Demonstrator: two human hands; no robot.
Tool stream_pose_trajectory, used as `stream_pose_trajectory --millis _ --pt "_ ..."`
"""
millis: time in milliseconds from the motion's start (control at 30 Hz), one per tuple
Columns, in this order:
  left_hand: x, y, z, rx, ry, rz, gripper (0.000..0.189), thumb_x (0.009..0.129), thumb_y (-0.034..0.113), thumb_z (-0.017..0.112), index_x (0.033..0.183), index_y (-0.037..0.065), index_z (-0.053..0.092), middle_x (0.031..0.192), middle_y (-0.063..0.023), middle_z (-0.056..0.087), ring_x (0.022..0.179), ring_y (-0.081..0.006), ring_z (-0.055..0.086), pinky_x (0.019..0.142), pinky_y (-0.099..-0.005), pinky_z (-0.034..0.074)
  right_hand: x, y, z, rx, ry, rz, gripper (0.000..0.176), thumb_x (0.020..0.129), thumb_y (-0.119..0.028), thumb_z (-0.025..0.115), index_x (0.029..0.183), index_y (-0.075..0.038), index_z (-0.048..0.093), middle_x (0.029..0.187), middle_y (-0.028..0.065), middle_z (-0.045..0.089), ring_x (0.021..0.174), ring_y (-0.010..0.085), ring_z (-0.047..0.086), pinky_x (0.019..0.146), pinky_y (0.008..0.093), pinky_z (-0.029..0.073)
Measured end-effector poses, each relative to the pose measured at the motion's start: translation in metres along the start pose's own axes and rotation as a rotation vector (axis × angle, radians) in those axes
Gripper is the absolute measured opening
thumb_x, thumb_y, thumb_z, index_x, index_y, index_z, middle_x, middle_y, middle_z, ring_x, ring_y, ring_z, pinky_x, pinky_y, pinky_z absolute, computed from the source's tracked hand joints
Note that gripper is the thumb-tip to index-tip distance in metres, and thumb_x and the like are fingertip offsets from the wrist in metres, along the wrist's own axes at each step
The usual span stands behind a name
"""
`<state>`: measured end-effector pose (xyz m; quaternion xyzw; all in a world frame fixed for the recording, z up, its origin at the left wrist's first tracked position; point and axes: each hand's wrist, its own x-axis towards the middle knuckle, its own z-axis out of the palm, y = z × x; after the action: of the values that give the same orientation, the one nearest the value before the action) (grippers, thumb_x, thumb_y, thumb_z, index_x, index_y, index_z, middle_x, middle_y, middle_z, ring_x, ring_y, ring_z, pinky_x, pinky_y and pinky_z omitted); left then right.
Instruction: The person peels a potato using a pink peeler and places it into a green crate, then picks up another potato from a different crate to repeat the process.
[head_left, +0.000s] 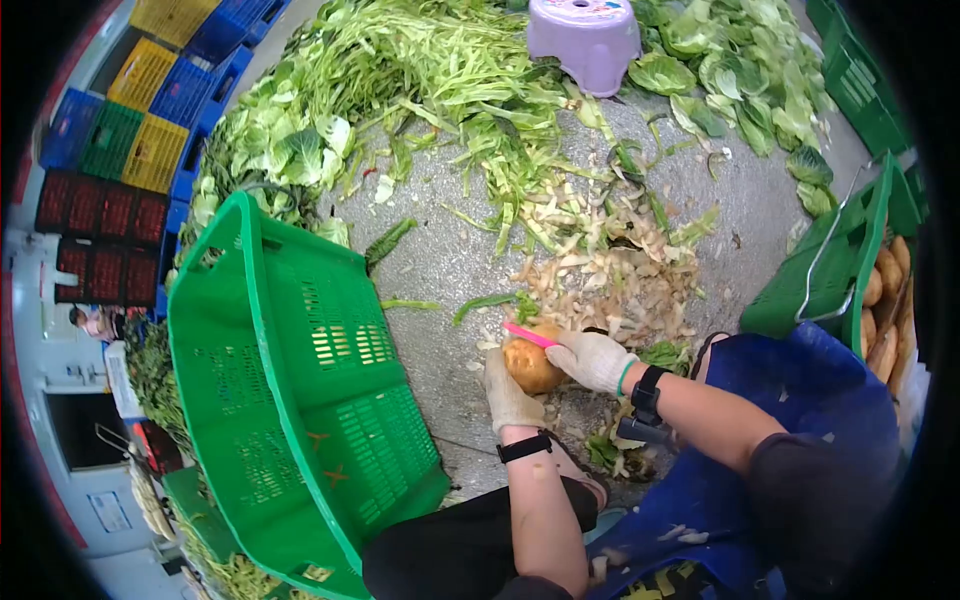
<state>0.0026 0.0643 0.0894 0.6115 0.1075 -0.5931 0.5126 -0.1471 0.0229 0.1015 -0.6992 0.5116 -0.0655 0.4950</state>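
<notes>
Where the lap is filling the bottom edge: a blue apron (pixel 800 480) is lying over the right side, dark trousers showing left of it.
Left hand (pixel 505 395): gloved, black band on the wrist, cupping the potato from below and from the left, fingers curling shut round it.
Potato (pixel 530 368): yellow-brown, sitting between both hands, held off the floor just ahead of the knees, partly hidden by the gloves.
Right hand (pixel 592 360): gloved, black watch at the wrist, fingers closing tight on the peeler handle, hand pressing on the potato's right side.
Pink peeler (pixel 530 335): lying across the top of the potato, tip pointing left; blade too small to tell.
Concrete floor (pixel 450 260): grey, wet-looking, scraps lying about.
Peel pile (pixel 620 280): pale peelings heaping just beyond the hands.
Green basket (pixel 300 400): big, tilting on its side at left, open face turning toward the person.
Green crate (pixel 830 270): at right, holding brown potatoes (pixel 885 300).
Purple stool (pixel 585 35): standing far off, beyond the peelings.
Cabbage leaves (pixel 420 80): spreading in heaps around the stool.
Stacked crates (pixel 150 90): blue, yellow, green and red, lining the far left.
</notes>
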Motion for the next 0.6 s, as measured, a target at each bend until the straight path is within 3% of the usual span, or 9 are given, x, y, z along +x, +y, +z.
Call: stream_pose_trajectory --millis 67,133,200,233,300,367,467,533,600 --pt "0.012 -0.01 -0.007 0.007 -0.038 0.128 0.061 0.088 0.057 0.047 0.128 0.012 0.052 0.126 -0.011 0.056 0.115 -0.031 0.056 0.093 -0.0503 0.046 -0.01 0.004 0.007 0.07 0.025 0.008 0.045 0.096 -0.041 0.042 0.095 -0.001 0.061 0.089 0.0258 0.063 0.086 0.0443 0.061 0.078 0.0496 0.047" --pt "0.012 -0.023 -0.011 0.02 -0.086 0.24 0.058 0.089 0.055 0.047 0.126 0.011 0.052 0.122 -0.0105 0.058 0.112 -0.0299 0.058 0.093 -0.0477 0.047 -0.02 0.016 0.026 0.153 0.044 0.203 0.046 0.096 -0.043 0.042 0.093 -0.002 0.062 0.089 0.0249 0.064 0.087 0.0442 0.06 0.078 0.0497 0.047" --pt "0.006 -0.029 -0.006 -0.012 0.006 0.324 0.054 0.09 0.051 0.047 0.123 0.009 0.054 0.116 -0.0096 0.06 0.108 -0.0287 0.061 0.092 -0.0446 0.048 -0.041 0.015 0.044 0.262 0.228 0.155 0.047 0.096 -0.045 0.041 0.092 -0.003 0.062 0.088 0.0251 0.063 0.088 0.0443 0.06 0.078 0.0493 0.047" --pt "0.007 -0.033 -0.006 -0.026 0.033 0.353 0.054 0.091 0.05 0.046 0.122 0.008 0.054 0.116 -0.0105 0.06 0.109 -0.0295 0.06 0.093 -0.045 0.048 -0.048 0.006 0.042 0.263 0.195 0.096 0.045 0.096 -0.044 0.041 0.093 -0.004 0.062 0.088 0.0245 0.064 0.087 0.0433 0.061 0.077 0.0491 0.047" --pt "0.007 -0.037 -0.012 -0.029 0.03 0.332 0.055 0.091 0.05 0.045 0.123 0.007 0.053 0.117 -0.0112 0.06 0.109 -0.03 0.06 0.094 -0.045 0.047 -0.057 -0.002 0.039 0.276 0.166 0.041 0.044 0.096 -0.044 0.042 0.093 -0.005 0.063 0.088 0.0239 0.064 0.087 0.0424 0.061 0.077 0.0488 0.047" --pt "0.004 -0.04 -0.014 -0.089 0.035 0.29 0.057 0.091 0.049 0.045 0.126 0.004 0.052 0.118 -0.0126 0.06 0.109 -0.0308 0.06 0.095 -0.045 0.046 -0.056 0.006 0.03 -0.069 0.033 -0.063 0.043 0.095 -0.044 0.043 0.093 -0.007 0.065 0.089 0.0217 0.066 0.087 0.0399 0.063 0.078 0.0481 0.049" --pt "0.0 -0.055 -0.019 -0.189 0.082 0.253 0.058 0.09 0.048 0.044 0.127 0.004 0.052 0.121 -0.0133 0.06 0.109 -0.0315 0.06 0.097 -0.0451 0.046 -0.033 0.051 0.023 0.052 0.057 0.263 0.045 0.092 -0.045 0.044 0.093 -0.007 0.068 0.089 0.0209 0.068 0.086 0.0364 0.066 0.077 0.0448 0.051" --pt "0.0 -0.062 -0.023 -0.18 0.085 0.25 0.059 0.089 0.047 0.043 0.128 0.004 0.052 0.122 -0.0139 0.059 0.11 -0.0324 0.059 0.098 -0.046 0.045 -0.038 0.03 0.017 0.104 0.116 0.298 0.045 0.092 -0.046 0.044 0.091 -0.007 0.068 0.089 0.02 0.068 0.084 0.0358 0.066 0.075 0.0443 0.051" --pt "-0.001 -0.066 -0.019 -0.217 0.145 0.156 0.06 0.088 0.049 0.044 0.128 0.005 0.052 0.121 -0.0133 0.06 0.107 -0.0303 0.06 0.094 -0.0438 0.045 -0.045 -0.003 0.003 0.016 -0.08 0.179 0.046 0.092 -0.048 0.045 0.09 -0.008 0.067 0.086 0.0185 0.068 0.083 0.0362 0.066 0.074 0.0444 0.051"
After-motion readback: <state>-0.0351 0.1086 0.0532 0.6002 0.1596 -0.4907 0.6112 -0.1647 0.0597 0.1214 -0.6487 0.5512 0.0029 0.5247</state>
